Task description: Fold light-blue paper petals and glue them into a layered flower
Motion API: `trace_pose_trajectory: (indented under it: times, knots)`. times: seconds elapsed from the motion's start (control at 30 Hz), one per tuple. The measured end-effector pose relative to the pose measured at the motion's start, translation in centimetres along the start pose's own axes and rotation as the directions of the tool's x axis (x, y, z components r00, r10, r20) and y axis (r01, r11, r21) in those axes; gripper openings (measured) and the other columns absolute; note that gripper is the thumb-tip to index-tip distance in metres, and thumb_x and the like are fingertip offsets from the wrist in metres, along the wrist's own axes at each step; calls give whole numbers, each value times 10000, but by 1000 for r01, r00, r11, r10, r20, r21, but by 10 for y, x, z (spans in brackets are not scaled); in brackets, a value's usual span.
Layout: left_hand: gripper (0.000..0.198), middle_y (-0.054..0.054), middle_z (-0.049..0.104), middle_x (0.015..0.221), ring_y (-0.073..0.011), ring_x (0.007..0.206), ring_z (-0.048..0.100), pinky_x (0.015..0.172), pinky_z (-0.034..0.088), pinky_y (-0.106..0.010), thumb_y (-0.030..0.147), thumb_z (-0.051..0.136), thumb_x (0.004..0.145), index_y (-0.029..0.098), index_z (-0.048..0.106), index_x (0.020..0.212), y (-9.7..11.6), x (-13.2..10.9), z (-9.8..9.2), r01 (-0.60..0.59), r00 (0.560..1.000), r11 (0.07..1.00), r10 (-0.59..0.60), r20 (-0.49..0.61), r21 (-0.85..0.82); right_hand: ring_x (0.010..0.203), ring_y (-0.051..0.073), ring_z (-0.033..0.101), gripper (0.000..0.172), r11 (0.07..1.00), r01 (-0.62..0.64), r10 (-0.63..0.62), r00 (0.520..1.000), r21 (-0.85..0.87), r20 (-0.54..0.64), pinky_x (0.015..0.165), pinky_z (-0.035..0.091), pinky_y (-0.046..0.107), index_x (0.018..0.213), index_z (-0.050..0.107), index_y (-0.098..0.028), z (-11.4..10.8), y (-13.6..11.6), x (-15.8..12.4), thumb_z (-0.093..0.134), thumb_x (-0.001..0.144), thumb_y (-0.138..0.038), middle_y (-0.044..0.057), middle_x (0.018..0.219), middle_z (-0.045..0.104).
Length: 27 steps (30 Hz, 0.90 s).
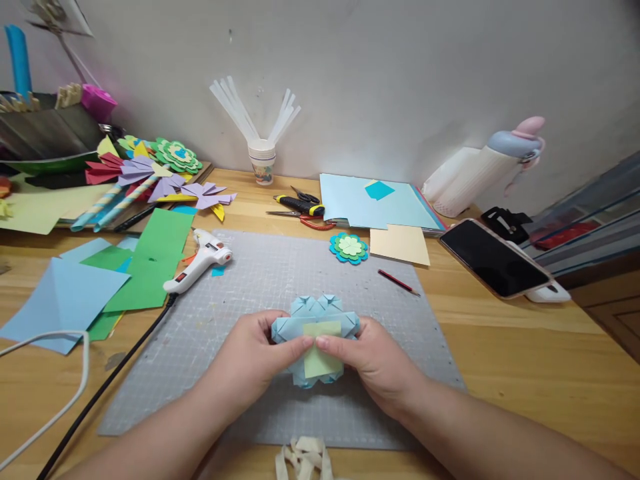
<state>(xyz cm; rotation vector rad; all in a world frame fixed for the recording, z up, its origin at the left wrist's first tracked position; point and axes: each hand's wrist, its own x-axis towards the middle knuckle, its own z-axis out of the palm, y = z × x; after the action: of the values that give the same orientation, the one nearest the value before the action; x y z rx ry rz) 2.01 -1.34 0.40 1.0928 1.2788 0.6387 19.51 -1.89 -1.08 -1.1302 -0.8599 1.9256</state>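
Hands (253, 347), folded blue paper (316, 313) between them.

I see the left hand (255, 350) and right hand (383, 360) holding blue folded paper (316, 318) above the mat (280, 280), thumbs (297, 349) on its green square (324, 363), with a glue gun (203, 259) off left.

My wooden table (490, 327) bears a grey cutting mat (260, 273), with blue and green sheets (65, 297) at left. I have paper cups (263, 167) far, a bottle (467, 180) far right, pale strips (310, 445) near me.
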Motion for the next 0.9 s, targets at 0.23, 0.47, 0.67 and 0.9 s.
trace_pose_trajectory:
  times: [0.23,0.47,0.67,0.9]
  knots:
    - [337,1,568,619,-133,579,464,554,369,-251,444,719,639,124,644,712,-8,4,-1,-28,1000,1000,28,-1,1,675,121,598,331,1000,-15,15,1000,-4,11,669,466,231,828,745,-137,-2,3,1,834,617,-376,28,763,721]
    - [303,-8,585,673,-144,616,493,572,402,-260,418,714,655,145,633,755,-2,0,1,-73,997,997,73,-1,-29,674,132,608,307,999,51,-51,998,-1,-28,670,486,246,852,742,-146,2,4,1,821,649,-362,32,784,730]
    - [247,-41,664,926,-175,820,605,653,469,-253,330,683,727,186,674,928,42,16,-29,-208,866,978,194,-461,20,702,166,638,336,994,91,-84,991,64,-101,674,497,264,895,740,-158,-5,1,3,803,669,-399,47,789,733]
    - [342,-86,597,1162,-208,956,617,794,534,-406,333,564,901,163,540,1198,75,101,-110,-194,499,967,243,-832,166,675,166,644,297,996,51,-43,993,70,-107,671,504,274,916,743,-173,-7,1,4,775,712,-386,52,808,741]
